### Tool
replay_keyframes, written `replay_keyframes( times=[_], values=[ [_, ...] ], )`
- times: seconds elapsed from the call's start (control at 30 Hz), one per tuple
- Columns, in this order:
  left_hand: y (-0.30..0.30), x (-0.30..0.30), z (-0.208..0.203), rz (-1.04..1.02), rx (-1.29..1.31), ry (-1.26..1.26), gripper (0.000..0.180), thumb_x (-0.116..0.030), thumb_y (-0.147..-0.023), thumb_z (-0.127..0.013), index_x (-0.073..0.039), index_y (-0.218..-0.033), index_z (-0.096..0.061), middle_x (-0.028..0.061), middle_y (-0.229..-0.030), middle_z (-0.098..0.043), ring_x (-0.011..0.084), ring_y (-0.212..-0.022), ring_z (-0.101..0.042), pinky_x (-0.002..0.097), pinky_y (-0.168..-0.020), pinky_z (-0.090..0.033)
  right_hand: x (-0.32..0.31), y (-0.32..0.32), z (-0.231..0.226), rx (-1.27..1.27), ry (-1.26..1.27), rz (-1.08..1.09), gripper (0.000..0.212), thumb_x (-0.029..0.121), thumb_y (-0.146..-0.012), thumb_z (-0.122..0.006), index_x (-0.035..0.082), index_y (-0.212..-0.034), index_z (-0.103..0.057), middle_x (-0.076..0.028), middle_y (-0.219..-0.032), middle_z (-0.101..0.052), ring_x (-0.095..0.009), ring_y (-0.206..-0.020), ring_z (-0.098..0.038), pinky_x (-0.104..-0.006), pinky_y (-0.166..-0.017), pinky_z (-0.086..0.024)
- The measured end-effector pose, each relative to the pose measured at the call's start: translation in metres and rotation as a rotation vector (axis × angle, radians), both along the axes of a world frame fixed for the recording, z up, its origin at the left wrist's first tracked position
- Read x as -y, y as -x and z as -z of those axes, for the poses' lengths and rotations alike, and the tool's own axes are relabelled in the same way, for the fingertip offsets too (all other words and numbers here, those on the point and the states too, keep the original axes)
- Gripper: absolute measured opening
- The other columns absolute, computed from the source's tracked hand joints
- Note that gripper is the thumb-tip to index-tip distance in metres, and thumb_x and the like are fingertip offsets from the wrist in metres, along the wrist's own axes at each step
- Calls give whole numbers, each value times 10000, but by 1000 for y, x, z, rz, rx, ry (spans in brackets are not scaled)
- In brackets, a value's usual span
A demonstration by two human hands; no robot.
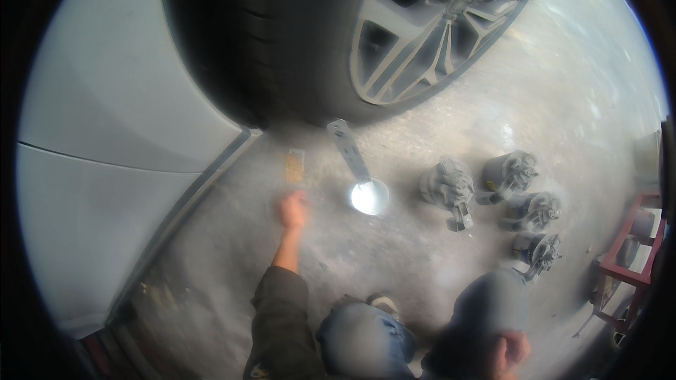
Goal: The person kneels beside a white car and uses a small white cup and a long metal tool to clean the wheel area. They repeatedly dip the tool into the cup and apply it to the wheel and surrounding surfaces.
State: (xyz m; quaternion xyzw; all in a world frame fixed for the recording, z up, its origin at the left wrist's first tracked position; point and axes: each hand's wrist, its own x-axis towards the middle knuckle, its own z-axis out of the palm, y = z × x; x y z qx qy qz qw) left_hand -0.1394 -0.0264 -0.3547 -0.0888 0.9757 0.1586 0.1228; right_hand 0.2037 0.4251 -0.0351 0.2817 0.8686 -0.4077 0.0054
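Yellow piece lying on floor, just ahead of left grip; fingers blurring, can't tell opening/hold. Right grip sitting half-curled, hold unclear. Disc lying right of piece, tyre standing beyond.

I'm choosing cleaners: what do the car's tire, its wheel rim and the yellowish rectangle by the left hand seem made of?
Tire: rubber, by its matte dark surface and grooved tread. Wheel rim: probably metal, by its smooth, pale spokes; painted or bare, I cannot tell. Yellowish rectangle: perhaps paper or plastic; looks thin and flat, but blur leaves material and finish open.
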Motion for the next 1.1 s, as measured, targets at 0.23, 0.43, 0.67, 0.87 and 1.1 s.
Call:
replay_keyframes(
  times=[0.23, 0.43, 0.67, 0.87, 1.1],
  values=[
    [-54, -107, -12, -105, -9, -697, 971, -193, -624, -929, -61, -1438, -415, 120, -1207, -618, 255, -1119, -592, 405, -963, -476, -18, -9, 1, 7, -8, 2, 55, 21, -924, -647, -4, -971, -659, -109, -855, -641, -183, -772, -594, -305, -734, -502],
    [-53, -166, -40, -93, -53, -890, 1010, -226, -620, -951, -15, -1424, -377, 144, -1325, -547, 247, -1213, -542, 385, -1014, -450, -33, -24, 30, -287, -158, -62, 99, 88, -888, -635, -1, -850, -612, -90, -733, -627, -153, -650, -575, -292, -607, -458],
    [-45, -185, -43, -148, -193, -966, 1022, -246, -642, -939, -14, -1432, -336, 144, -1298, -541, 253, -1199, -530, 397, -1030, -427, -46, -47, 35, -165, -198, 33, 95, 120, -840, -662, 28, -846, -641, -96, -739, -618, -221, -670, -582, -338, -626, -438],
    [-59, -195, -51, -186, -241, -1041, 903, -146, -654, -908, -11, -1387, -397, 126, -1254, -573, 237, -1161, -565, 381, -997, -455, -59, -36, 26, -247, -273, -71, 73, -24, -776, -669, 36, -802, -638, -63, -673, -610, -124, -489, -523, -256, -483, -412],
    [-121, -176, -125, -1, -343, -872, 895, -91, -648, -885, -4, -1388, -390, 152, -1265, -558, 262, -1161, -559, 402, -995, -464, -56, -1, 26, -127, 113, -185, 62, 77, -851, -720, 47, -890, -682, -81, -709, -644, -141, -525, -566, -275, -510, -455]
  ],
)
